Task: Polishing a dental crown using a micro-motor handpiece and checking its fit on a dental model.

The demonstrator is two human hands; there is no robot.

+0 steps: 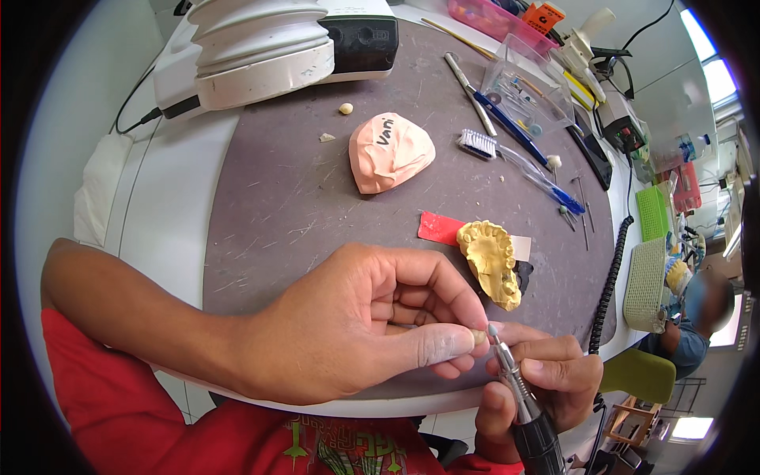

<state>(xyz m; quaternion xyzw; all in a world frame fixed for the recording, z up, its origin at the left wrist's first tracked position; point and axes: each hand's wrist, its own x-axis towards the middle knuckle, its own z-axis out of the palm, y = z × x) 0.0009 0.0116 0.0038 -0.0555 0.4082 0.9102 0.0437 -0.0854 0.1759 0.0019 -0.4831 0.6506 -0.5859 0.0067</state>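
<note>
My left hand [340, 340] pinches a small, pale tooth-like piece [478, 337] between thumb and fingertips; white dust coats the thumb. In my right hand [558, 368] is a rotary handpiece [518, 388], metal at the front and black behind, held like a pen. Its grey-blue grinding tip [493, 329] is right beside the piece; whether they touch I cannot tell. Just beyond the fingers lies a yellow dental model [484, 252], over a red strip [438, 227]. Farther off sits a pink plaster model [396, 154] with dark handwriting on it.
A white ribbed hose [261, 39] stands far left. At the far right are a clear box [522, 95] of small tools, a toothbrush [477, 143] and thin metal burs [584, 210]. A coiled black cord [609, 289] edges the grey mat. Another person [690, 332] sits beyond.
</note>
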